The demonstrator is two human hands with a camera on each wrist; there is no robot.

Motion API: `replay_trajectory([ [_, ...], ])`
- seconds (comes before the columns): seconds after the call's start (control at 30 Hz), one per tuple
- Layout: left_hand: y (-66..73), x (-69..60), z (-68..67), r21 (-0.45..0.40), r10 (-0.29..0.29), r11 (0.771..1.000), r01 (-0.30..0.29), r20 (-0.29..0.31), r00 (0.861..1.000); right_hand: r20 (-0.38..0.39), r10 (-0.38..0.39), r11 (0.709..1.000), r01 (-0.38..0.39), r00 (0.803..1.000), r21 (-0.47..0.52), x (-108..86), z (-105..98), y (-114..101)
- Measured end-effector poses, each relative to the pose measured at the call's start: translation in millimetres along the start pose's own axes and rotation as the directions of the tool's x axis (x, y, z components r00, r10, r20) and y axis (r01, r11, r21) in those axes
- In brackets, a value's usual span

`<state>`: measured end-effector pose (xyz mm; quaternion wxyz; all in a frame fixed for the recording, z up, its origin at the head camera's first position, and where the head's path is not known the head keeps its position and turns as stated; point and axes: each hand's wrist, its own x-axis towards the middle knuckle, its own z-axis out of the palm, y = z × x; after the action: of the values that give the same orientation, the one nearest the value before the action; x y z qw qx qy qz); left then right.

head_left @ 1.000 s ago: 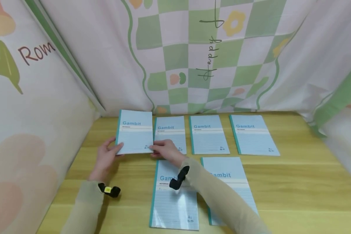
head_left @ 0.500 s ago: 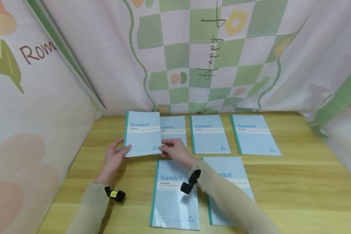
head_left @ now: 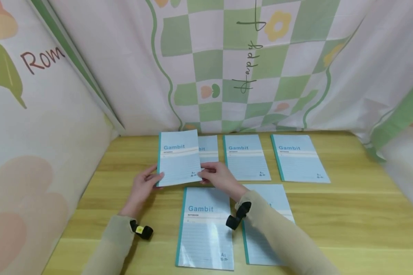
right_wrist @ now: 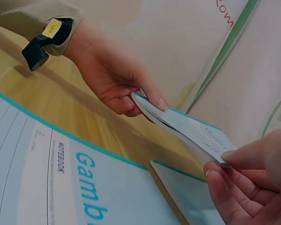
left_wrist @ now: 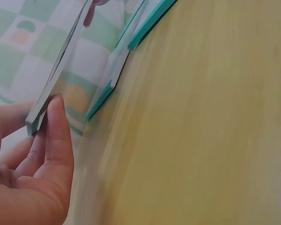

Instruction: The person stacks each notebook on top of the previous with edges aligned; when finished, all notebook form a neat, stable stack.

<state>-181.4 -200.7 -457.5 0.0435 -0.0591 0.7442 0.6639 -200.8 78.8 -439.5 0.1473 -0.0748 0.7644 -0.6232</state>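
Pinching a raised blue notebook [head_left: 179, 158] near its lower left corner with the left hand [head_left: 142, 189], pressing the thumb over the cover and curling the fingers beneath. Gripping its lower right corner between thumb and fingers of the right hand [head_left: 221, 177]. Holding it tilted above the wooden table [head_left: 117, 168], hiding part of the leftmost back-row notebook [head_left: 209, 149]. Partly covering the near right notebook [head_left: 258, 246] with the right sleeve [head_left: 282, 233].

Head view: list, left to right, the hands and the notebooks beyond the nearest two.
Left hand, held notebook, right hand, far row's middle notebook, far row's rightmost notebook.
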Motion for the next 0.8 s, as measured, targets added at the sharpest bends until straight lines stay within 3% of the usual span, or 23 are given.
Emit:
replay_trajectory([
  [0.23,-0.7,-2.5,9.2,0.015,-0.001,1.000,0.000,0.084,0.996,0.009,0.014,1.000,-0.014,1.000,-0.006,-7.3,-17,8],
  [0.5,0.5,-5.6,22.1,0.011,0.011,1.000,-0.013,0.198,0.980,0.024,0.007,0.999,-0.006,1.000,-0.041,-19.9,-40,11],
  [0.8,2.0,-9.6,40.7,0.026,0.028,0.999,-0.035,0.232,0.972,0.016,0.017,0.996,-0.016,1.000,-0.092,-32.3,-63,18],
])
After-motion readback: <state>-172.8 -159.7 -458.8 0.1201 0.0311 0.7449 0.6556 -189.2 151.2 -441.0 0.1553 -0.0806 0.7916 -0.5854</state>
